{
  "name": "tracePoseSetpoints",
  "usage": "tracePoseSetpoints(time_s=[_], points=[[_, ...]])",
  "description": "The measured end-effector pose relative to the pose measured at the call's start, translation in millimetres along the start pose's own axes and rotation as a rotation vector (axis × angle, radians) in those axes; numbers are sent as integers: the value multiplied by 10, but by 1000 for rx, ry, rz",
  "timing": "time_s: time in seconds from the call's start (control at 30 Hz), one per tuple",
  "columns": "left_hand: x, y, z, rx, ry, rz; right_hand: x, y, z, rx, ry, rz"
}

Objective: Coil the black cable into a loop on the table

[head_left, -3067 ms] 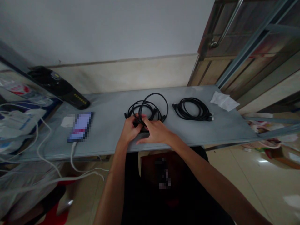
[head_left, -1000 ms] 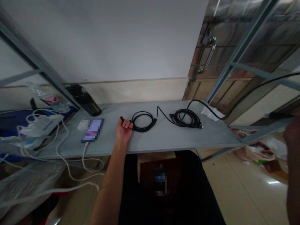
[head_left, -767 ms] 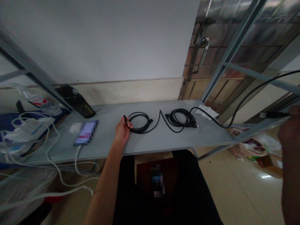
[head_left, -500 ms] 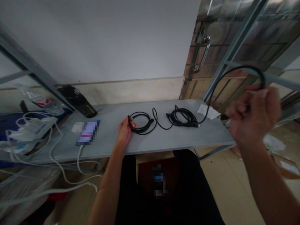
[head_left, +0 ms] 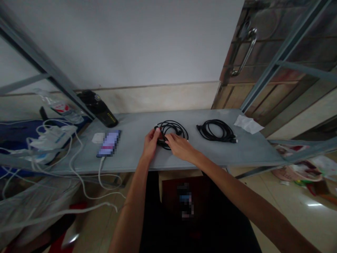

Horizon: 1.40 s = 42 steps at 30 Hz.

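Both of my hands are on one coil of black cable (head_left: 183,127) over the grey tabletop (head_left: 137,140). My left hand (head_left: 151,142) pinches the left side of the loops between thumb and fingers. Reaching in from the right, my right hand (head_left: 177,144) is closed on the cable at the coil's front. A dark connector shows inside the loops, partly hidden by the fingers. To the right lies a second black cable coil (head_left: 216,138), wound up, with a plug at either side; neither hand touches it.
A phone (head_left: 109,143) with a white cord lies left, near a black bottle-like container (head_left: 98,109). Farther left are a plastic bottle (head_left: 61,107) and a power strip with tangled white cords (head_left: 52,135). Crumpled tissue (head_left: 249,124) lies at the right end. Metal posts (head_left: 286,52) flank the table.
My right hand has come down from the raised right side to the left coil, bringing its cable in. The left coil has more loops. No strand joins the two coils now. The view shifted.
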<state>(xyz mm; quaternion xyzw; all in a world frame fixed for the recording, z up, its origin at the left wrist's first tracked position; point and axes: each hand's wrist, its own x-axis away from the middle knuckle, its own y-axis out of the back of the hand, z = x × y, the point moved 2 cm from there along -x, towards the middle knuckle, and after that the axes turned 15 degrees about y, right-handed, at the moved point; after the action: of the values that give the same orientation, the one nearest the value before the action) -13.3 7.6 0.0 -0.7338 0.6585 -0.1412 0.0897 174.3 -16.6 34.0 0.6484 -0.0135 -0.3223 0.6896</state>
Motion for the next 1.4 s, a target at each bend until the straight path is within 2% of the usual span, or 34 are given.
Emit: tracePoseSetpoints(time_s=[0.13,0.33,0.4,0.47,0.57,0.67,0.73,0.83,0.9,1.03,1.13,1.23,1.33,1.4], points=[[25,-3,1,-120,-60,-1,-4,-246,-62,88,31,21],[53,-56,-28,-142,-45,59,93,-273,-127,146,98,54],[59,-72,-42,-139,-39,60,128,-222,-143,128,43,73],[60,-83,-52,-131,-29,61,153,-134,-181,122,-80,72],[52,-88,-57,-103,-30,48,134,35,-272,154,-258,11],[31,-72,-49,-49,-57,-21,8,129,-365,178,-310,-54],[14,-49,-32,-4,-98,-91,-123,103,-401,190,-250,-69],[-15,1,21,13,-181,-193,-310,-52,-392,225,-16,-33],[-44,41,81,-38,-206,-216,-376,-189,-365,259,116,19],[-103,159,204,-233,-284,-304,-361,-382,-338,262,140,81],[-127,237,256,-379,-377,-379,-264,-365,-322,180,92,70],[-146,278,283,-413,-401,-391,-39,-189,-218,90,33,-34],[-157,298,295,-418,-409,-413,416,8,72,-18,-2,-248],[-162,308,299,-440,-414,-426,850,29,336,-121,-38,-413]])
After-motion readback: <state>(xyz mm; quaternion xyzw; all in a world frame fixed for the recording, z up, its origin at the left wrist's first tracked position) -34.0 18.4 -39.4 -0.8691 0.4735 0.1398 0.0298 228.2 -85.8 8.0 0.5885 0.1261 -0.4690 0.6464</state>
